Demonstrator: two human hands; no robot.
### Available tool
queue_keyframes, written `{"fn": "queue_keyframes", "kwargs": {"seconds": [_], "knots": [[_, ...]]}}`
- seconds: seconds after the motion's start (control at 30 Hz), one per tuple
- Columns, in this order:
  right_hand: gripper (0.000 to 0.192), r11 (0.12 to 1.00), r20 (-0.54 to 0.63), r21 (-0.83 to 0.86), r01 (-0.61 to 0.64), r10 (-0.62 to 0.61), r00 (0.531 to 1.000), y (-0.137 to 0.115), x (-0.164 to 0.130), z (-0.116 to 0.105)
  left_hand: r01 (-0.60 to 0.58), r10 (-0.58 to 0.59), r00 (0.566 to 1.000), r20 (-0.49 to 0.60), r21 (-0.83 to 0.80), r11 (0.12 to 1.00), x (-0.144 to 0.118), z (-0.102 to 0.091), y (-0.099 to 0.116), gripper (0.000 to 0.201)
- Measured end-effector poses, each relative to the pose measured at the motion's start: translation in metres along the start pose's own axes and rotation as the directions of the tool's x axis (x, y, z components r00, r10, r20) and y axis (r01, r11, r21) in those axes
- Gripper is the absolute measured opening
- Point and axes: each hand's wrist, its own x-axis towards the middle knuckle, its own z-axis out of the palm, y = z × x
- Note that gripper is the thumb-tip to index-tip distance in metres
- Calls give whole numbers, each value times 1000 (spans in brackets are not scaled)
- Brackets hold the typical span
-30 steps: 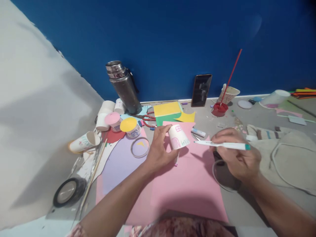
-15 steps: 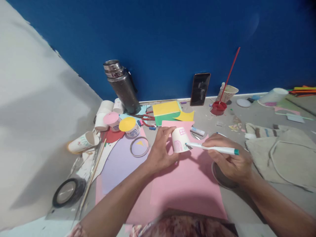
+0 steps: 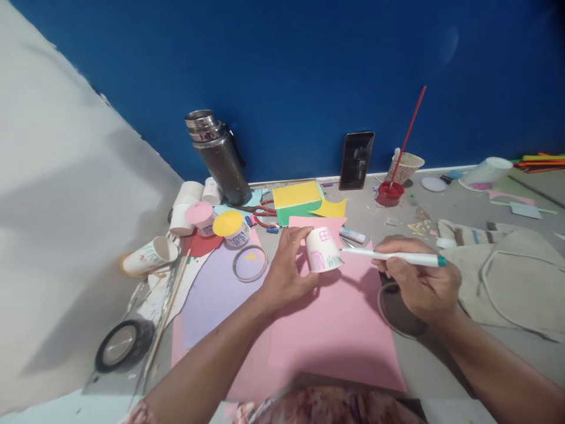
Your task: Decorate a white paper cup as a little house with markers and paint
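Pink paper [image 3: 333, 338] lies on the bench [image 3: 426, 368]. Above it, the left hand [image 3: 288, 268] curls around a small white cup [image 3: 321, 246]; the right hand [image 3: 426, 285], closed on a marker [image 3: 412, 258] with its tip near the cup, partly hides a ring [image 3: 380, 309]. Beyond: yellow-topped cup [image 3: 230, 225], metal flask [image 3: 220, 162], phone [image 3: 356, 161] against the blue wall [image 3: 286, 76].

Paper cup [image 3: 321, 241] white, pink gridded-window and arch drawings, green strokes near its rim. Marker [image 3: 415, 258] white, green end. Pink sheet [image 3: 335, 330] underneath; lilac sheet [image 3: 209, 300] beside it. Back wall [image 3: 282, 76] deep blue, side wall [image 3: 66, 147] off-white, desk [image 3: 373, 219] grey. Flask [image 3: 220, 165] dark grey, shiny silver neck. Phone [image 3: 356, 162] black. Pot [image 3: 388, 199] red, stick [image 3: 409, 132] in it also red. One cup [image 3: 203, 221] topped pink, another cup [image 3: 232, 227] topped yellow, blue markings on its side. Pouch [image 3: 521, 277] beige, brown and blue bands. Tape roll [image 3: 140, 340] black. Garment [image 3: 353, 406] mottled pinkish-maroon.
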Motion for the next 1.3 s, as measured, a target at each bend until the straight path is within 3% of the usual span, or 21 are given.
{"fn": "queue_keyframes", "kwargs": {"seconds": [0.1, 0.3, 0.47, 0.67, 0.73, 0.87, 0.93, 1.03, 1.2, 1.3], "knots": [[14, 990, 17, -141, 22, -20, 1000, 2, 3, 4, 1, -1, 1000, -26, 2, 1000, 0, 0, -4, 74], [20, 904, 286, -348, 247, -149, 947, 23, 1, 16, 101, -102, 986, -132, -16, 995, 4, -2, 0, 66], [37, 845, 488, -479, 237, 32, 872, 36, -9, 23, 139, -142, 969, -202, -28, 990, 5, -1, -1, 62], [44, 746, 640, -634, 201, 362, 677, 31, -3, 24, 229, -229, 939, -258, -31, 973, 9, -3, 3, 69], [41, 737, 657, -647, 195, 409, 633, 26, 1, 22, 255, -258, 928, -269, -46, 966, 10, -4, 6, 69], [30, 742, 673, -644, 188, 432, 600, 20, 4, 22, 307, -322, 909, -265, -98, 947, 11, -3, 10, 72], [30, 759, 664, -628, 171, 408, 626, 21, 3, 21, 330, -354, 897, -264, -133, 935, 11, -2, 10, 73], [30, 771, 592, -626, 116, 373, 715, 25, 5, 17, 337, -373, 894, -250, -174, 925, 12, -2, 11, 71], [23, 842, 322, -520, -142, 347, 881, 28, 20, -6, 311, -348, 904, -249, -177, 934, 13, -7, 8, 67], [22, 866, 169, -422, -267, 365, 916, 31, 33, -19, 292, -334, 908, -253, -191, 937, 12, -7, 6, 69]]}}
